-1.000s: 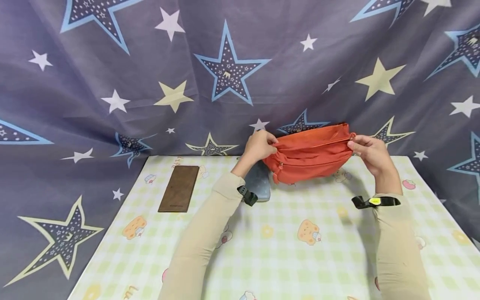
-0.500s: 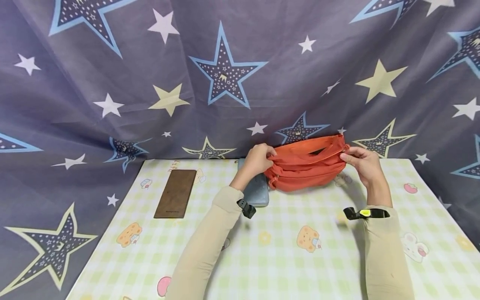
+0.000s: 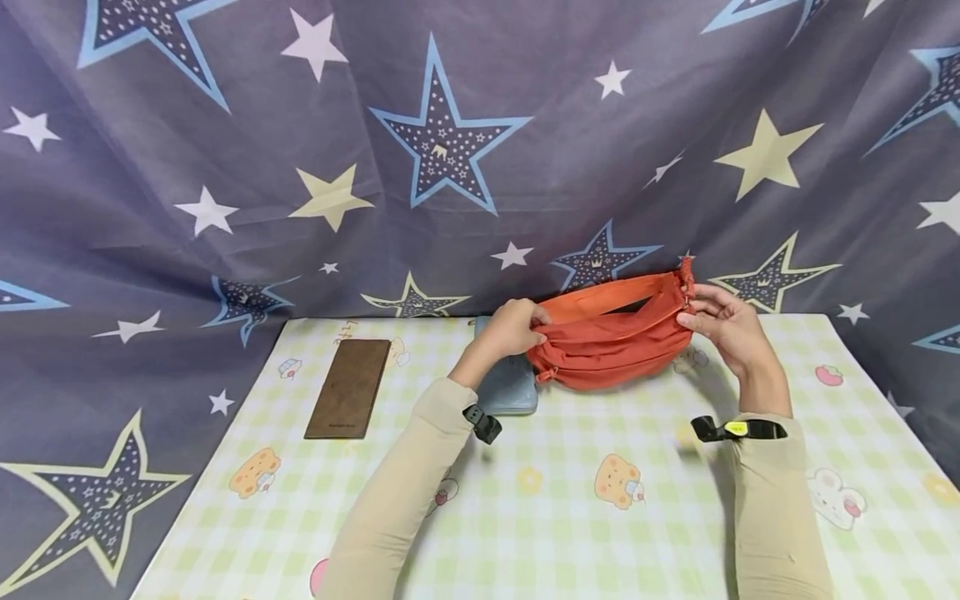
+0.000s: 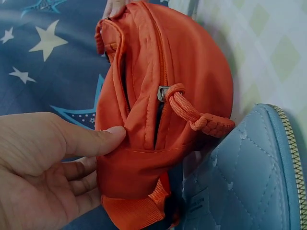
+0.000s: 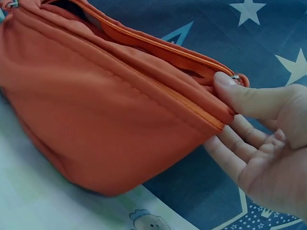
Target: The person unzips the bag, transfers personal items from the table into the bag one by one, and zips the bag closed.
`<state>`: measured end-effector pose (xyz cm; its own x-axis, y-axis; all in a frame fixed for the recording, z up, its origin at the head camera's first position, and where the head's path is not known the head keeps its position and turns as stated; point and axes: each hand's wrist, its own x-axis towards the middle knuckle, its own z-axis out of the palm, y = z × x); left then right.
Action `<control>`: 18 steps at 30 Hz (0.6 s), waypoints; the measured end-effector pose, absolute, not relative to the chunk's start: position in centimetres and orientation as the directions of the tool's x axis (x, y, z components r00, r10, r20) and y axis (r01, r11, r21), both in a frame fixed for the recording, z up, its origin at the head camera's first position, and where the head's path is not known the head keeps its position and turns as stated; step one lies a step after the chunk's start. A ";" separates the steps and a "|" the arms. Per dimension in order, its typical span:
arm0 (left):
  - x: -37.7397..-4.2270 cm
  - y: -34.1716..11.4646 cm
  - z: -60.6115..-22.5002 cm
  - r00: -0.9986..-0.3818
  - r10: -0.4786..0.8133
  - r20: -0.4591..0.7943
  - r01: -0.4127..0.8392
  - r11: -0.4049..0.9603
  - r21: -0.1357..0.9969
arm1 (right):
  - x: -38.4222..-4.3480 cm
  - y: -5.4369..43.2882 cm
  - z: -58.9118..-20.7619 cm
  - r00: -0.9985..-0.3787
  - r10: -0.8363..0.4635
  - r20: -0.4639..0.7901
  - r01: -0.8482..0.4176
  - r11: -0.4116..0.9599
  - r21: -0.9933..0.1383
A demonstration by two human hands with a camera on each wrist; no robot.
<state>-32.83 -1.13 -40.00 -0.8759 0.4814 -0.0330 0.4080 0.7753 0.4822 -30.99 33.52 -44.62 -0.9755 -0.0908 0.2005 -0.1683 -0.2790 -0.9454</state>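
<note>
An orange-red waist bag (image 3: 611, 350) is held up at the back of the table, its top zip open with a dark gap showing. My left hand (image 3: 512, 327) pinches its left end between thumb and fingers. At the opposite end my right hand (image 3: 726, 323) grips the corner, thumb in front, by a zip pull. A braided cord pull (image 4: 196, 115) hangs from the front zip in the left wrist view. Partly hidden behind my left hand, a blue quilted zip wallet (image 3: 512, 390) lies on the table. The bag's inside is mostly out of sight.
A brown long wallet (image 3: 348, 389) lies flat at the left of the table. The green-checked tablecloth (image 3: 555, 517) covers the tabletop. Directly behind the table hangs a dark star-patterned curtain (image 3: 450, 250).
The bag has come down slightly in view and its top opening has spread, showing a dark gap. Both hands keep their hold on its ends; the right fingers have shifted a little.
</note>
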 end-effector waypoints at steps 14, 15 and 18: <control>-32.7 -1.2 -40.7 -0.893 0.449 0.013 0.398 0.778 0.487 | -31.0 34.6 -44.5 -0.952 -0.194 0.236 -0.237 -0.015 -0.971; -32.8 -1.1 -40.8 -0.902 0.431 0.028 0.388 0.782 0.488 | -31.0 34.6 -44.5 -0.955 -0.185 0.230 -0.232 -0.011 -0.973; -33.1 -1.0 -41.2 -0.927 0.368 0.074 0.355 0.797 0.489 | -30.9 34.7 -44.5 -0.963 -0.168 0.209 -0.211 -0.005 -0.977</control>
<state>-33.05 -0.96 -41.19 -0.9269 0.3680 0.0740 0.3554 0.7969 0.4885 -30.87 34.73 -44.52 -0.9634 -0.1684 0.2088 -0.2110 -0.0048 -0.9775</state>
